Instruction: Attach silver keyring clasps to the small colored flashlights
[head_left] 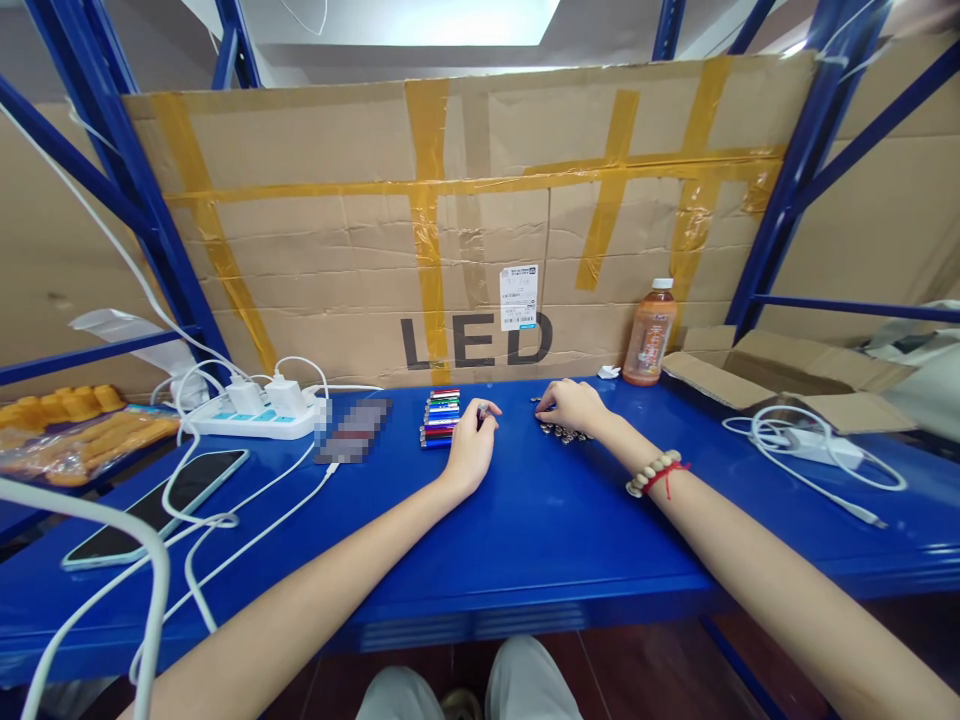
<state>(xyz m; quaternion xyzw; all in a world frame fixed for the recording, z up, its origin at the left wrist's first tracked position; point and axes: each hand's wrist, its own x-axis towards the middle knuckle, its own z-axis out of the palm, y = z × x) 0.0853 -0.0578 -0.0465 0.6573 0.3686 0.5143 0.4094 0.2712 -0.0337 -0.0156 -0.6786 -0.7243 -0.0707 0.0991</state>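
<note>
Just right of a stacked row of slim, shiny coloured sticks (441, 418), my left hand (471, 450) is closed with its fingertips pinched. A small dark, metallic-looking piece (484, 411) shows between the thumb and fingers; its exact kind is too small to tell. My right hand (574, 405), with a beaded bracelet and red string at the wrist, reaches down to a loose pile of small metal parts (564, 434). Its fingertips are pressed together at the pile's left edge, and whatever lies between them is hidden.
The blue shelf (525, 540) is backed by a taped cardboard sheet (337, 270). On the left are a power strip (255, 425), a phone (157, 505), a blurred-out device (354, 430) and white cables. Rightward stand a drink bottle (649, 335), an open carton (787, 375) and a coiled cable (817, 450).
</note>
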